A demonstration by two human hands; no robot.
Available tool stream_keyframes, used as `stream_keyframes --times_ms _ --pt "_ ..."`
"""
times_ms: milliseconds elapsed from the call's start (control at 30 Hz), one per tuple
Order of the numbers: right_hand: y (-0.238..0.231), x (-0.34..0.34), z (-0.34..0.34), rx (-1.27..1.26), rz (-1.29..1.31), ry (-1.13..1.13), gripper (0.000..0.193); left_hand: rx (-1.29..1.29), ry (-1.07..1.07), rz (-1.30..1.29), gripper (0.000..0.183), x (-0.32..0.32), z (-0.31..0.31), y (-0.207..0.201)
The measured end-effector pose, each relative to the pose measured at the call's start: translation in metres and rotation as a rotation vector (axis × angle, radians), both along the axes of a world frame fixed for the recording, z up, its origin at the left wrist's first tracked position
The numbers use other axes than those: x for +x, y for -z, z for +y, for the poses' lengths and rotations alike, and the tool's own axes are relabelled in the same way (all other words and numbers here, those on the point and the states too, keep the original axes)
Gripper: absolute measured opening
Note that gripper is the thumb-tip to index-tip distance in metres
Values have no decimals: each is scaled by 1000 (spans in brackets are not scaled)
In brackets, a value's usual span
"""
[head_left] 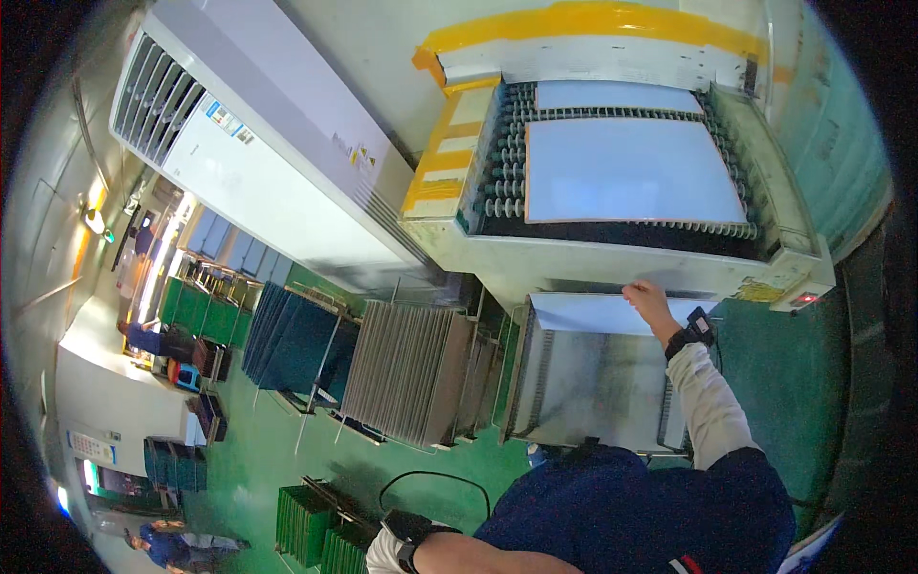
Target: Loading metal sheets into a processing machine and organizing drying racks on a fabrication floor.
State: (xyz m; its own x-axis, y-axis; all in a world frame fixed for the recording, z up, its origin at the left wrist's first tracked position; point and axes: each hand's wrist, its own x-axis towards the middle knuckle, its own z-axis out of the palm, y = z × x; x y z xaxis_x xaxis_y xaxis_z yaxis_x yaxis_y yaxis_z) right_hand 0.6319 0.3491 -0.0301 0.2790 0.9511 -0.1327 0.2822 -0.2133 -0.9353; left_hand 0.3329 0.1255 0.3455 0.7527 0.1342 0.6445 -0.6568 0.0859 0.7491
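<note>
My right hand [648,304] is in front of a roller conveyor machine [612,256], its fingers curled closed. Whether anything is between them cannot be made out. Just below it, a pale panel [583,314] lies at the upper end of a metal rack [512,407]. On the machine's black disc rollers [505,182] rests a large pale blue-white panel [626,177] with thin copper-coloured edges. Another pale panel [612,96] lies behind it. My left hand [502,555] is low at the bottom edge, close against my body, with a dark watch at its wrist; its fingers are hidden.
A tall white air conditioner [277,158] stands left of the machine. Racks of upright brown boards [402,373] and dark blue boards [292,340] stand on the green floor, with green boards [304,524] nearer. Other people [167,545] are at the far left.
</note>
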Motion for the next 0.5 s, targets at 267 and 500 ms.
stream_keyframes --times_ms 267,500 --pt "-14 -17 7 258 -669 -209 25 86 -231 -88 25 -13 11 7" --pt "80 3 30 9 -1061 -333 17 60 -425 -13 34 2 8 -4"
